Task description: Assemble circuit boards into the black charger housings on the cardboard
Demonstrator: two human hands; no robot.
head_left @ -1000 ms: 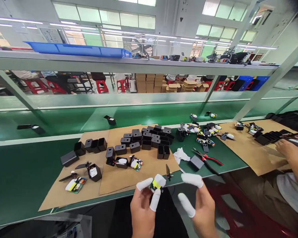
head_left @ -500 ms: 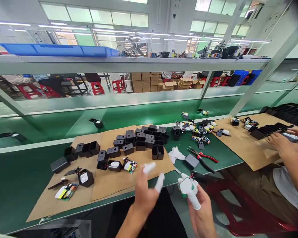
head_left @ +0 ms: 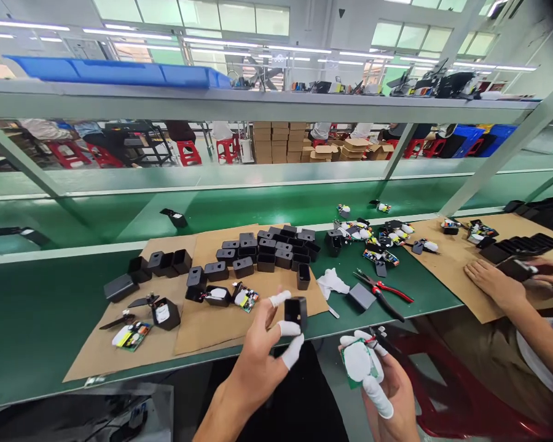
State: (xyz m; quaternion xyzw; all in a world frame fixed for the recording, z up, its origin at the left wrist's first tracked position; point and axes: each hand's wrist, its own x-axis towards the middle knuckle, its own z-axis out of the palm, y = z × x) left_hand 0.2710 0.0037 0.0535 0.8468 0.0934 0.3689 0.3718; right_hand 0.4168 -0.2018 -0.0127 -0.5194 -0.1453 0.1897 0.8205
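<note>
My left hand [head_left: 262,344], with white finger cots on its fingertips, grips a small black open-topped case [head_left: 295,313] above the front edge of the cardboard. In my right hand [head_left: 387,387], also wearing finger cots, is a green circuit board [head_left: 358,362] with a white round pad on its face and thin wires at its top. Past my left hand stand rows of black cases [head_left: 266,262] on a cardboard sheet [head_left: 203,344]. A circuit board with white and yellow parts [head_left: 246,299] lies left of my left hand.
Red-handled pliers [head_left: 382,291], a grey block [head_left: 362,297] and a crumpled white cloth [head_left: 333,282] lie on the green table. Behind them is a pile of circuit boards [head_left: 387,236]. At right, a co-worker's hands [head_left: 498,285] handle a black case. A red stool [head_left: 442,387] stands below.
My left hand has taken up a black case from the front of the rows and brought it nearer. My right hand has turned the circuit board slightly. The view has shifted a little.
</note>
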